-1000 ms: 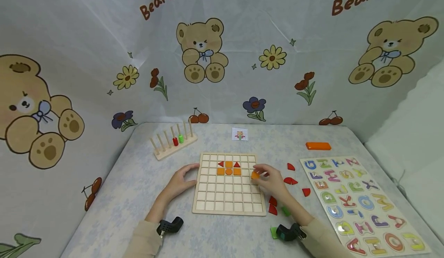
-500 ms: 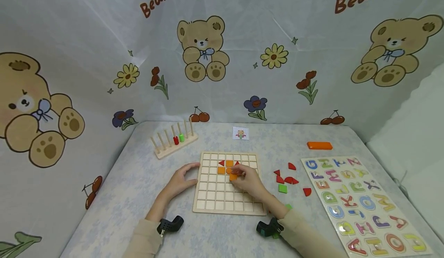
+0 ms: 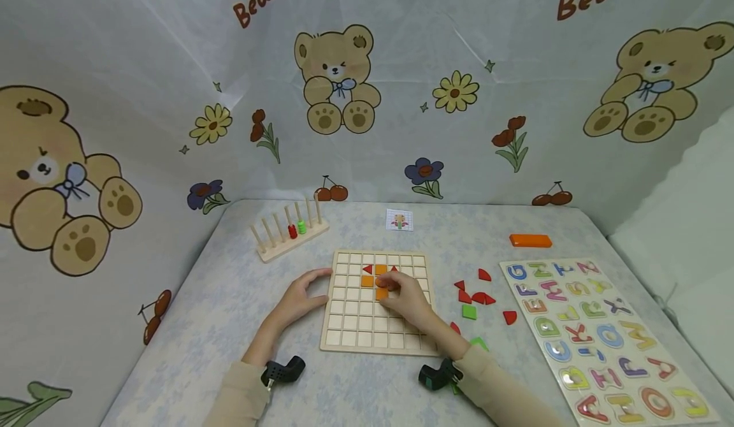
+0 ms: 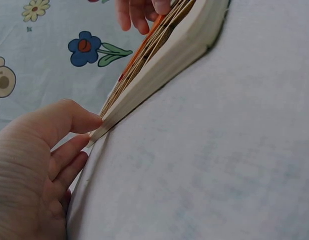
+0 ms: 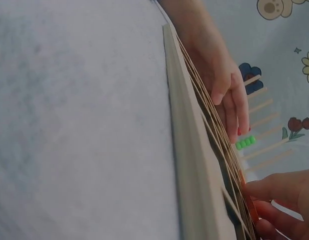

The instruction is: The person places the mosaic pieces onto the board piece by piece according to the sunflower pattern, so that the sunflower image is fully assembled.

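A wooden grid board [image 3: 348, 322] lies on the table in front of me. My left hand [image 3: 298, 298] touches its left edge with thumb and fingers spread along the rim. Over the board's middle, my right hand [image 3: 410, 301] pinches an orange square tile [image 3: 381, 294] at a cell in the centre column. Just above sit an orange square [image 3: 367, 281], another orange square [image 3: 381, 269] and a red triangle [image 3: 367, 269]. A second red triangle [image 3: 394, 269] shows partly beyond the right fingers, which cover most of the orange round tile and the square beside it.
Several red pieces [image 3: 480, 297] and green squares [image 3: 469, 312] lie right of the board. A letter puzzle board [image 3: 608, 334] fills the right side. At the back are a peg rack [image 3: 295, 242] with red and green beads, a small pattern card [image 3: 399, 220] and an orange box [image 3: 531, 241].
My right hand has carried the orange square leftward from the board's right edge onto the centre column, then slightly further left. The left hand has stayed at the left edge.
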The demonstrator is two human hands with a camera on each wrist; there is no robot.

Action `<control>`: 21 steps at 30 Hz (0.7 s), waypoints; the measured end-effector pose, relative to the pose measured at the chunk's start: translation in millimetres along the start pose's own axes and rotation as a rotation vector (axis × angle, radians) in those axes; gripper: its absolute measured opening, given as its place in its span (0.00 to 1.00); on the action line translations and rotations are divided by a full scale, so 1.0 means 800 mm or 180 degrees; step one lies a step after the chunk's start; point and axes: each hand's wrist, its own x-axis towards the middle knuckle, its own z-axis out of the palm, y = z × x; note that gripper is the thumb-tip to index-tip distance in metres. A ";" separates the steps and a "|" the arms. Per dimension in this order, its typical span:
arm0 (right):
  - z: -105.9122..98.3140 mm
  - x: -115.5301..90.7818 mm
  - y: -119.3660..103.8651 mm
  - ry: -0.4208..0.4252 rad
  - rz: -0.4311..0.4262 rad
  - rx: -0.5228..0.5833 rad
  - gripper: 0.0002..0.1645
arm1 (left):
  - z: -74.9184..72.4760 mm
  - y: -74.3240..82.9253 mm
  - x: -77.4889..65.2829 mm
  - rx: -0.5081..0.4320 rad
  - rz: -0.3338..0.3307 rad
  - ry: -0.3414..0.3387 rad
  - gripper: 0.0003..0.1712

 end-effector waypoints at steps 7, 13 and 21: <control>0.001 0.002 0.003 -0.0031 -0.0039 0.0093 0.18 | 0.000 0.000 0.001 -0.0004 -0.0021 -0.0006 0.33; 0.001 0.003 -0.002 -0.0040 -0.0132 0.0108 0.18 | -0.001 0.002 0.000 0.0006 -0.0012 0.0030 0.32; -0.009 0.000 -0.001 -0.0026 -0.0079 0.0006 0.19 | 0.002 0.000 -0.002 0.0188 0.0149 0.0102 0.32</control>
